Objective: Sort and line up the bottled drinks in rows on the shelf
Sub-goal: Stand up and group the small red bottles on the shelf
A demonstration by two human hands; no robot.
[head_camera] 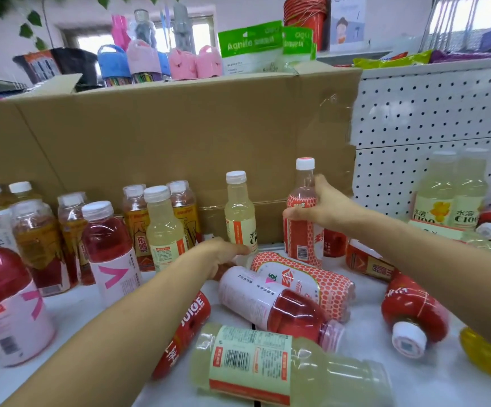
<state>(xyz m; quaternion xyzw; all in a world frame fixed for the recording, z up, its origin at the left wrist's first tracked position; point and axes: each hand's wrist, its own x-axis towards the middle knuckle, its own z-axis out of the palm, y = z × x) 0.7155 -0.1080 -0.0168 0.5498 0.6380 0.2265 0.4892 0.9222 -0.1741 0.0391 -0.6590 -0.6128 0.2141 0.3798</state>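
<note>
On the white shelf [370, 333] we log bottled drinks, part upright, part lying. Right hand [326, 210] wraps thumb and fingers round the honeycomb-label bottle [303, 236], which stands upright near the cardboard box [179, 136], white cap on, neck clear. Left hand [223, 255] sits low at the foot of the upright pale-yellow bottle [239, 212], one finger stretched against its base. Its other fingers are tucked out of sight, so we cannot tell whether they hold anything.

Between the arms, a second honeycomb bottle [306, 284] lies on its side. A pink-label red drink [270, 301] lies touching it, cap toward us, red liquid showing past the label. In front is a lying pale-yellow bottle [267, 359], barcode up, full of cloudy yellowish drink. A red JUICE bottle [192, 318] lies partly under the left forearm. To the right, a red-wrapped bottle [411, 312] lies with its white cap facing us. A yellow bottle [485, 356] shows at the edge under the right forearm.

The left group stands upright, all capped: red drinks with pink-white labels [106, 248], amber drinks [35, 236] and a left pale-yellow bottle [162, 230]. Far right, two pale C100 bottles [446, 198] stand against the pegboard panel [429, 113].

The box flaps are open. Green packets [250, 45] and pink and blue holders [150, 63] show above its rim; we cannot tell whether they sit inside it.
</note>
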